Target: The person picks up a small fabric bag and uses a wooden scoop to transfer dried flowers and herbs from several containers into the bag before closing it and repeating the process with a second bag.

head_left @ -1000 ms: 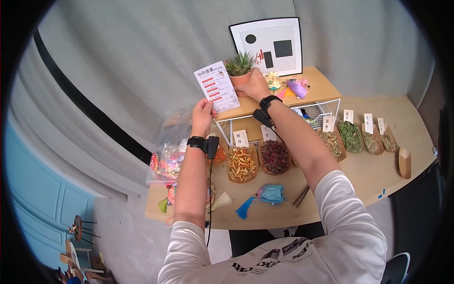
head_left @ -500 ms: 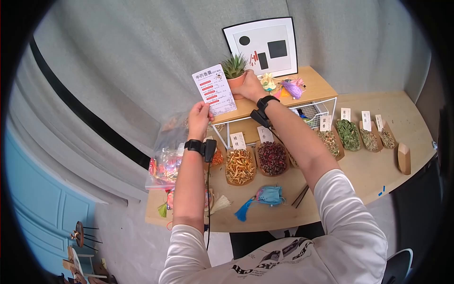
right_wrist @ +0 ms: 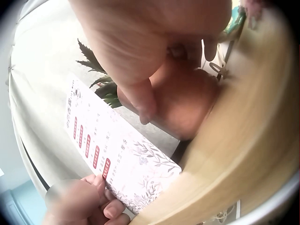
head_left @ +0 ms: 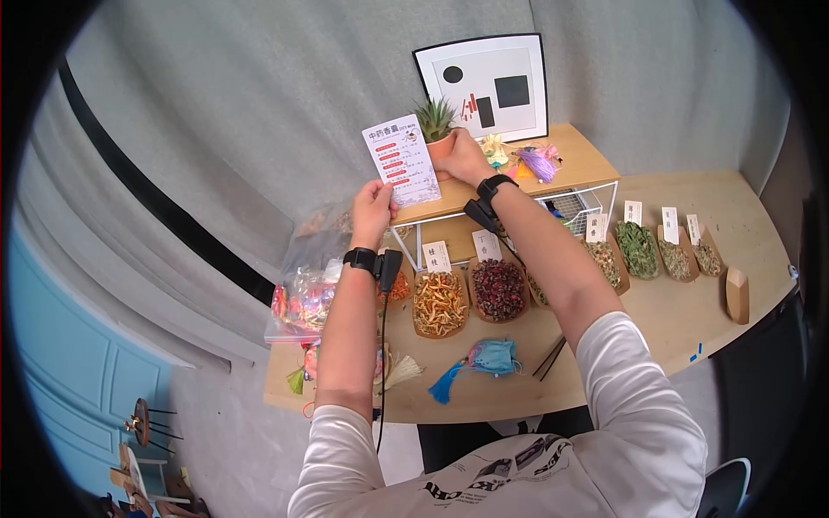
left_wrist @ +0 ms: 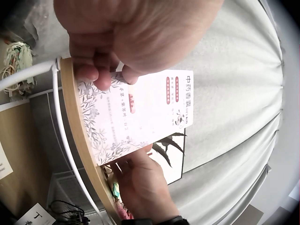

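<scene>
My left hand (head_left: pixel 373 214) pinches the lower left edge of a white printed card (head_left: pixel 402 160) with red labels and a flower pattern. The card stands upright, tilted slightly, at the left end of the wooden shelf (head_left: pixel 509 192). In the left wrist view, the lower edge of the card (left_wrist: pixel 145 119) is right at the shelf's rim. With fingers and thumb curled round it, my right hand (head_left: pixel 466 161) grips a terracotta pot (right_wrist: pixel 187 101) holding a spiky green succulent (head_left: pixel 436 119). The card overlaps the pot's left side in the head view.
Behind the shelf leans a framed picture (head_left: pixel 484 91). Small tasselled sachets (head_left: pixel 537 164) lie to the pot's right. Below, labelled paper trays of dried herbs (head_left: pixel 440 306) line the table, with a blue tasselled sachet (head_left: pixel 492 356) in front. A plastic bag (head_left: pixel 302 298) sits at the left.
The head view shifts slightly. Both hands keep their holds on the card and the pot, which stay side by side at the shelf's left end.
</scene>
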The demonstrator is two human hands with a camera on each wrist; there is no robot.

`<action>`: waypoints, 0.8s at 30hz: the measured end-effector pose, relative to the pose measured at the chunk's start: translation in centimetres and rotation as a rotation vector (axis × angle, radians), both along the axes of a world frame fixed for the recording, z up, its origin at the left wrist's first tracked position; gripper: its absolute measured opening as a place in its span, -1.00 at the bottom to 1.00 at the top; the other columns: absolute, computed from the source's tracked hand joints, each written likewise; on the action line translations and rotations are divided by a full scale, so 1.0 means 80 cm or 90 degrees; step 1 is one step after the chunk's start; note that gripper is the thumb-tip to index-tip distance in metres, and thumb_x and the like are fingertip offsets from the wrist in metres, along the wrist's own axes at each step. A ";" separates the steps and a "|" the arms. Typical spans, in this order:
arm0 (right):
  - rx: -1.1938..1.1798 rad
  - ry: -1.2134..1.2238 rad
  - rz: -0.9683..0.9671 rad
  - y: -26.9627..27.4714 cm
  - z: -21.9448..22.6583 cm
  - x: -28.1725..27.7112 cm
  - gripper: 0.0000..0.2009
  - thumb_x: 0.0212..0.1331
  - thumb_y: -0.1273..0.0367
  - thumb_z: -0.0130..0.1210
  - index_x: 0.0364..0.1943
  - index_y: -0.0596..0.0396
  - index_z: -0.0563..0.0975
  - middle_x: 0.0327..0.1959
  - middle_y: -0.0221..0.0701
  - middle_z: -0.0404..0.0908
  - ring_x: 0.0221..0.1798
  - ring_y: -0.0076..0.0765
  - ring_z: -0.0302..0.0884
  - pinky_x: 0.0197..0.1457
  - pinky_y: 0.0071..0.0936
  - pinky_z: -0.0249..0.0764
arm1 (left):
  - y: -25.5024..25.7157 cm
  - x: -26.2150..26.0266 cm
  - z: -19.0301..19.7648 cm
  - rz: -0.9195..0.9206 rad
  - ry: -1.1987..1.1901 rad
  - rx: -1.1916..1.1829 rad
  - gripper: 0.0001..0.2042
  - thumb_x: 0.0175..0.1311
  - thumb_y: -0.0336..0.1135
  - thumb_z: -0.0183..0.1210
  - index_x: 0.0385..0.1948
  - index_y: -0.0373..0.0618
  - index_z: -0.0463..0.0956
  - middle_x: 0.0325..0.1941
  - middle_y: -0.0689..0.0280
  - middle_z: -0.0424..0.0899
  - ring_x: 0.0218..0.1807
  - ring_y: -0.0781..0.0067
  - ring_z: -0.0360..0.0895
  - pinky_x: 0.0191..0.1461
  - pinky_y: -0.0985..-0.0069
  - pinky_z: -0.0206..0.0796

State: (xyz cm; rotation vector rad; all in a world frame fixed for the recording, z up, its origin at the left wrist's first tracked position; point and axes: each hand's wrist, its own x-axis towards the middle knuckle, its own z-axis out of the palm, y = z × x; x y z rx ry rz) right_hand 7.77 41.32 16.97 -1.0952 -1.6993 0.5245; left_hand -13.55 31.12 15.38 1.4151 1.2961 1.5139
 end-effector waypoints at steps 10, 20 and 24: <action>-0.045 0.007 0.014 -0.002 0.006 -0.004 -0.29 -0.13 0.29 0.41 0.12 0.43 0.38 0.01 0.07 0.61 0.12 0.03 0.61 0.21 -0.30 0.50 | 0.006 0.007 -0.002 0.012 0.010 0.017 -0.84 0.47 -0.31 0.10 -0.21 -0.22 0.52 -0.57 0.42 0.52 -0.60 0.69 0.38 -0.52 0.67 0.21; 0.085 0.046 -0.227 -0.057 0.017 -0.010 -0.66 -0.01 0.39 0.15 -0.19 0.42 0.53 -0.13 0.23 0.62 0.01 0.24 0.62 0.10 -0.05 0.52 | 0.011 0.008 -0.007 0.055 -0.009 0.031 -0.82 0.45 -0.31 0.14 -0.19 -0.27 0.55 -0.54 0.38 0.57 -0.59 0.69 0.44 -0.54 0.66 0.27; 0.016 -0.010 -0.128 -0.093 0.034 -0.003 -0.69 -0.05 0.36 0.22 -0.26 0.35 0.60 -0.24 0.15 0.66 -0.09 0.22 0.65 0.03 -0.05 0.56 | 0.015 0.008 -0.008 0.058 0.000 0.035 -0.82 0.44 -0.32 0.14 -0.20 -0.28 0.55 -0.53 0.38 0.58 -0.58 0.69 0.45 -0.53 0.65 0.28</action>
